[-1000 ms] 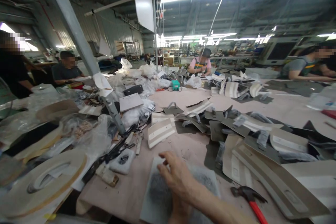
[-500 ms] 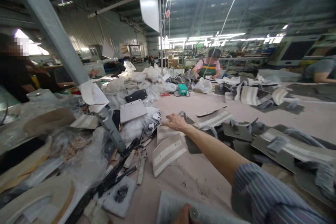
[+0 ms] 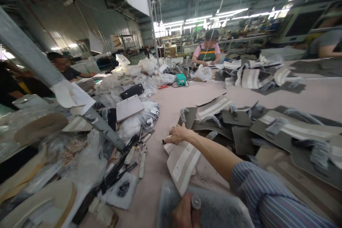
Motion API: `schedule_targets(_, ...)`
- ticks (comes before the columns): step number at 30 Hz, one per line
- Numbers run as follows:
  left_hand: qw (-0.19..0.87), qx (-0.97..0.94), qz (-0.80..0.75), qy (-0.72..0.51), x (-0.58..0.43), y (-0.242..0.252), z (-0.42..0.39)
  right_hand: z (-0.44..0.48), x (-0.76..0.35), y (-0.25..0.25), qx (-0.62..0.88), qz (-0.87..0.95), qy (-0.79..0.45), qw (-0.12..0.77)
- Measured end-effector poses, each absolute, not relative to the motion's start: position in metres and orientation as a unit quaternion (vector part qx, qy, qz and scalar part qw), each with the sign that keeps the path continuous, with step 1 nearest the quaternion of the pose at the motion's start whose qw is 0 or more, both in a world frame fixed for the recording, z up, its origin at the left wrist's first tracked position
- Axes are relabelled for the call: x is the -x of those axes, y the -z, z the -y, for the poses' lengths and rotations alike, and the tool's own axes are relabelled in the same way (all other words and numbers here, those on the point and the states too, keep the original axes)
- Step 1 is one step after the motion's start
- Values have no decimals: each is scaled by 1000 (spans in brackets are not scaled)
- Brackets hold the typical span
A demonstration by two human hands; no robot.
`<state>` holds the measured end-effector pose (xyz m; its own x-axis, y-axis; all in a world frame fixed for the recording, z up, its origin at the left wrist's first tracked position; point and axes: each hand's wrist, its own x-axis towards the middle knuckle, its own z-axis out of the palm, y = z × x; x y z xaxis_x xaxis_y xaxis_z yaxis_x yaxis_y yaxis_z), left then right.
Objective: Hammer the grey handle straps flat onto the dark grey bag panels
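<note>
My right hand [image 3: 177, 134] reaches out from a striped sleeve and grips the far edge of a beige cut piece with white strips [image 3: 184, 162], which lies on the pink table top [image 3: 171, 105]. My left hand [image 3: 184, 215] is at the bottom edge, closed round a small cylindrical thing with a round grey top [image 3: 196, 202]. Under that hand lies a grey, speckled plastic-covered pad [image 3: 221, 210]. Just beyond my right hand are grey and beige cut pieces [image 3: 213, 108] in a loose heap.
Tools, scissors and plastic bags [image 3: 133, 149] clutter the left side beside a slanted grey metal post [image 3: 32, 67]. A teal device [image 3: 181, 78] stands farther back. Other people sit at the table's far end [image 3: 207, 51] and at the left [image 3: 62, 66].
My right hand went from the pad out to the beige pieces, took hold of one and drew it nearer to me. The camera has tilted and shifted.
</note>
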<state>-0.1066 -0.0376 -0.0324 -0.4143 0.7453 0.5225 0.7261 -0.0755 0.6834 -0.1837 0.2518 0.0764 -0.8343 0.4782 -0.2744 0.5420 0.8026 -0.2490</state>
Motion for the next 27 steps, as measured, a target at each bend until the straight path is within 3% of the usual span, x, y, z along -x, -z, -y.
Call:
schedule_targets(7,-31,-680,-611,-404,104,-2,46,-212,57,-73,-291,-949,119,30)
schedule_targets(12,-84,-721,-587,-357,99,-6,48,-181,0,-85,-346,-921,105,-146)
schedule_targets(19,-92,-718,-590,-358,96,-7,47,-121,-45,-78,-348,-912,183,-118)
schedule_targets(27,-139,-674,-653,-317,78,-39,66,-77,9,-52,-331,-902,194,-200)
